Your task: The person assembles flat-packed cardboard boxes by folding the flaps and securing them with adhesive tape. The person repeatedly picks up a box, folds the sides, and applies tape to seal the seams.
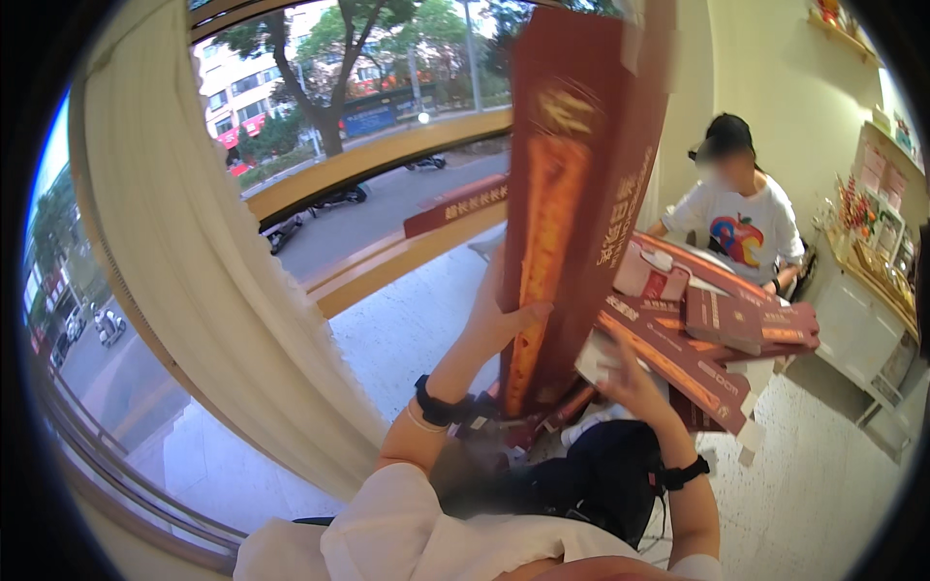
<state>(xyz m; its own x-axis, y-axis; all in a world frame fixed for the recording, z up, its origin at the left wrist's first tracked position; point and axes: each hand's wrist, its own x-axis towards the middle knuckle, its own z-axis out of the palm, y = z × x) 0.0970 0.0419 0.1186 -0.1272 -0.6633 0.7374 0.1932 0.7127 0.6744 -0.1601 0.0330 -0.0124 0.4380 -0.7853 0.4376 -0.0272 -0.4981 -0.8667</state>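
Observation:
A long maroon cardboard box (pixel 552 223) stands tall and slightly tilted in front of me, with a long orange food picture down its face. My left hand (pixel 513 324) grips its lower left side, the thumb lying across the front. To the right of the box's lower part is my right hand (pixel 635 373), fingers apart and holding nothing. Just beyond it lies a pile of similar maroon cartons, among them a long flat carton (pixel 678 363) and a smaller maroon box (pixel 724 318). The lower end of the tall box is partly lost among dark items.
A person (pixel 751 218) in a white shirt and black cap sits beyond the pile. Below my hands is a black bag (pixel 610 474). A cream curtain (pixel 194 242) and a wood-framed window are on the left, a white cabinet (pixel 862 300) on the right.

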